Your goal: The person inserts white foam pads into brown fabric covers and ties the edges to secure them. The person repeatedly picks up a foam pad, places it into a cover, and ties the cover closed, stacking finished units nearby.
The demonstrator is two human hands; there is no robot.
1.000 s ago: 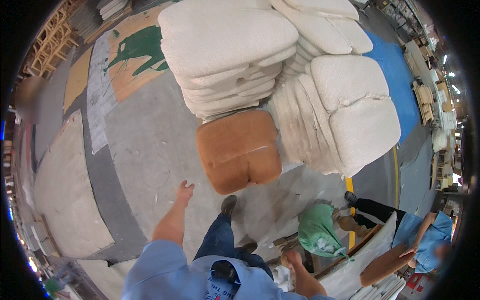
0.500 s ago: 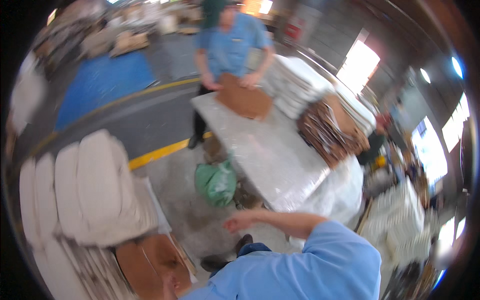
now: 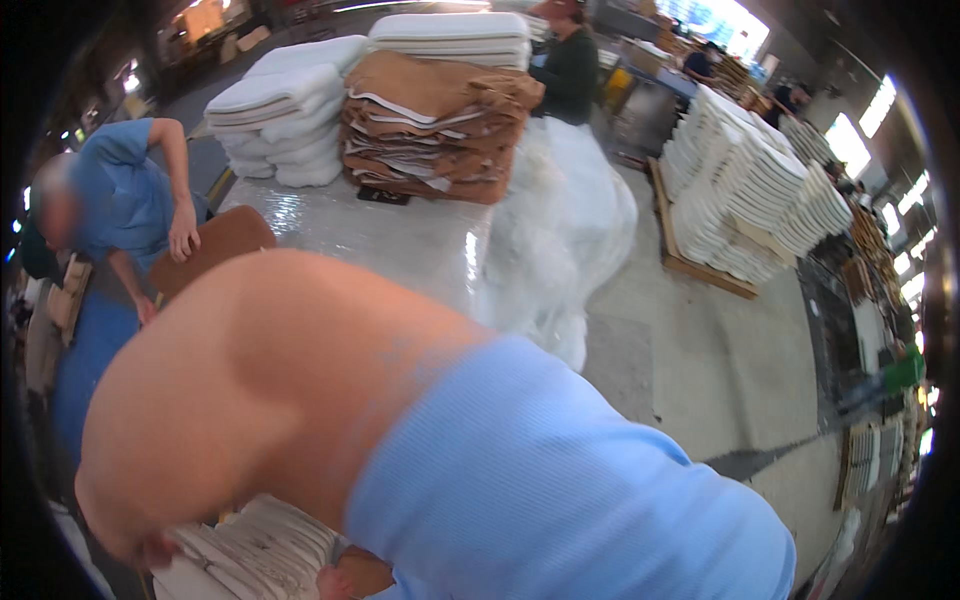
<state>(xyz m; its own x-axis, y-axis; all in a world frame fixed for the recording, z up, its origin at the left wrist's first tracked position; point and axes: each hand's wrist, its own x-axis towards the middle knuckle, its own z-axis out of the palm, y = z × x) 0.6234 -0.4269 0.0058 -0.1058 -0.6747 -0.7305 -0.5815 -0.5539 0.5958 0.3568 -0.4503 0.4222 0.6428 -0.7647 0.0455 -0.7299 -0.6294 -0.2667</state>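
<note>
My bare right arm [image 3: 300, 360], in a blue sleeve, fills the middle and bends down toward the lower left. Only a small, blurred part of my right hand [image 3: 158, 550] shows past the forearm, in front of a stack of off-white padded pieces [image 3: 250, 548]; its fingers cannot be made out. At the bottom edge, a bit of my left hand [image 3: 336, 582] lies against a brown sheet [image 3: 366, 574]. The sleeve and picture edge hide the rest of that hand, so its grip is unclear.
Beyond my arm stands a plastic-covered table [image 3: 330, 225] with brown folded pieces [image 3: 440, 125] and white pads [image 3: 275, 110]. A co-worker [image 3: 125, 195] handles a brown panel [image 3: 225, 245] at left. White stacks on a pallet [image 3: 705, 275] stand right; another person [image 3: 570, 65] is behind.
The view has swung to the right and the table looks closer. My right arm has come up across the view, its hand now at the lower left. My left hand stays by the brown sheet.
</note>
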